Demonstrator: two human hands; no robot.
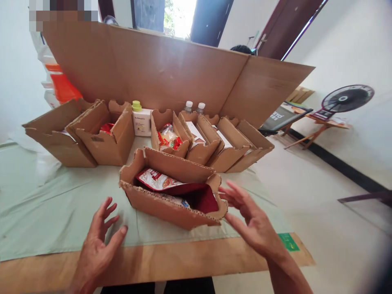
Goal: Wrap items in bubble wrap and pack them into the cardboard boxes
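Note:
An open corrugated cardboard box (167,206) lies in front of me on the pale green cloth. Inside it sit a red and white snack packet (156,179) and a dark red pouch (200,196). My left hand (101,241) hovers open to the left of the box, fingers spread, touching nothing. My right hand (248,216) is open at the box's right end, fingertips close to its scalloped edge, holding nothing.
Several more open cardboard boxes (104,134) stand in a row behind, some with packets. A white bottle with a yellow cap (141,120) and two clear bottles (193,107) stand among them. A tall cardboard sheet (159,69) walls the back. A fan (347,98) stands at right.

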